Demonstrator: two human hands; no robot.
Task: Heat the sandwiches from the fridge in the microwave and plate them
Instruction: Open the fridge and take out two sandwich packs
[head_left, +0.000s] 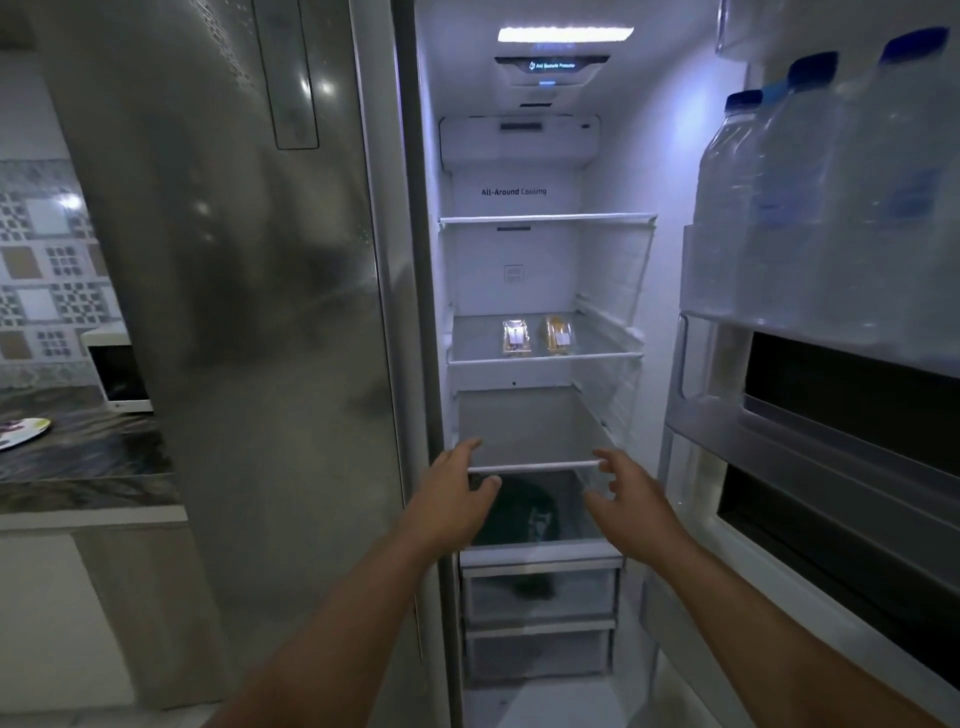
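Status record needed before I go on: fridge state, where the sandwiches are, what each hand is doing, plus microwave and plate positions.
fridge door: open, interior lit
sandwiches: two wrapped packs, left sandwich pack and right sandwich pack, side by side on the middle shelf
left hand: open, empty, reaching in below that shelf
right hand: open, empty, reaching in alongside
water bottles: in the upper door rack
microwave: on the counter, far left
plate: on the counter, near the microwave

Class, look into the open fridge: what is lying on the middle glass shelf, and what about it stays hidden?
Two wrapped sandwiches lie side by side on the middle shelf, each with a white label. Their fillings cannot be made out through the wrapping. Both hands are lower down, empty.
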